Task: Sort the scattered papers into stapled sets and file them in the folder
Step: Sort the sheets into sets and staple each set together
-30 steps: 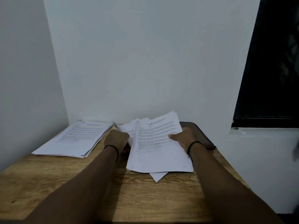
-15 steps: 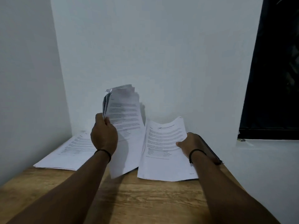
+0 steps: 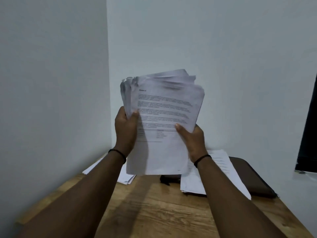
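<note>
Wooden table (image 3: 154, 212), grain running across, set into a corner of pale walls; a dark window (image 3: 308, 126) stood at the far right. Brown folder (image 3: 253, 177), lying flat on the far right of the table, closed so far as the dim view allowed, partly covered by papers. Raised stack of papers (image 3: 164, 121), printed text facing the camera, held upright above the far middle of the table, upper edges fanned and uneven, the top blurred. Right pile of papers (image 3: 217, 170), flat on the table, overlapping the folder's left part, largely hidden behind the right forearm. Left pile of papers (image 3: 127, 177), flat at the far left of the table, mostly hidden behind the left forearm and the raised stack. Left hand (image 3: 125, 133), gripping the raised stack's left edge, thumb over the front sheet, a dark band at the wrist. Right hand (image 3: 192, 141), gripping the stack's lower right edge, thumb on the front sheet, banded likewise. Small dark object (image 3: 169, 178), on the table just beneath the raised stack, between the two piles; too shadowed to identify.
</note>
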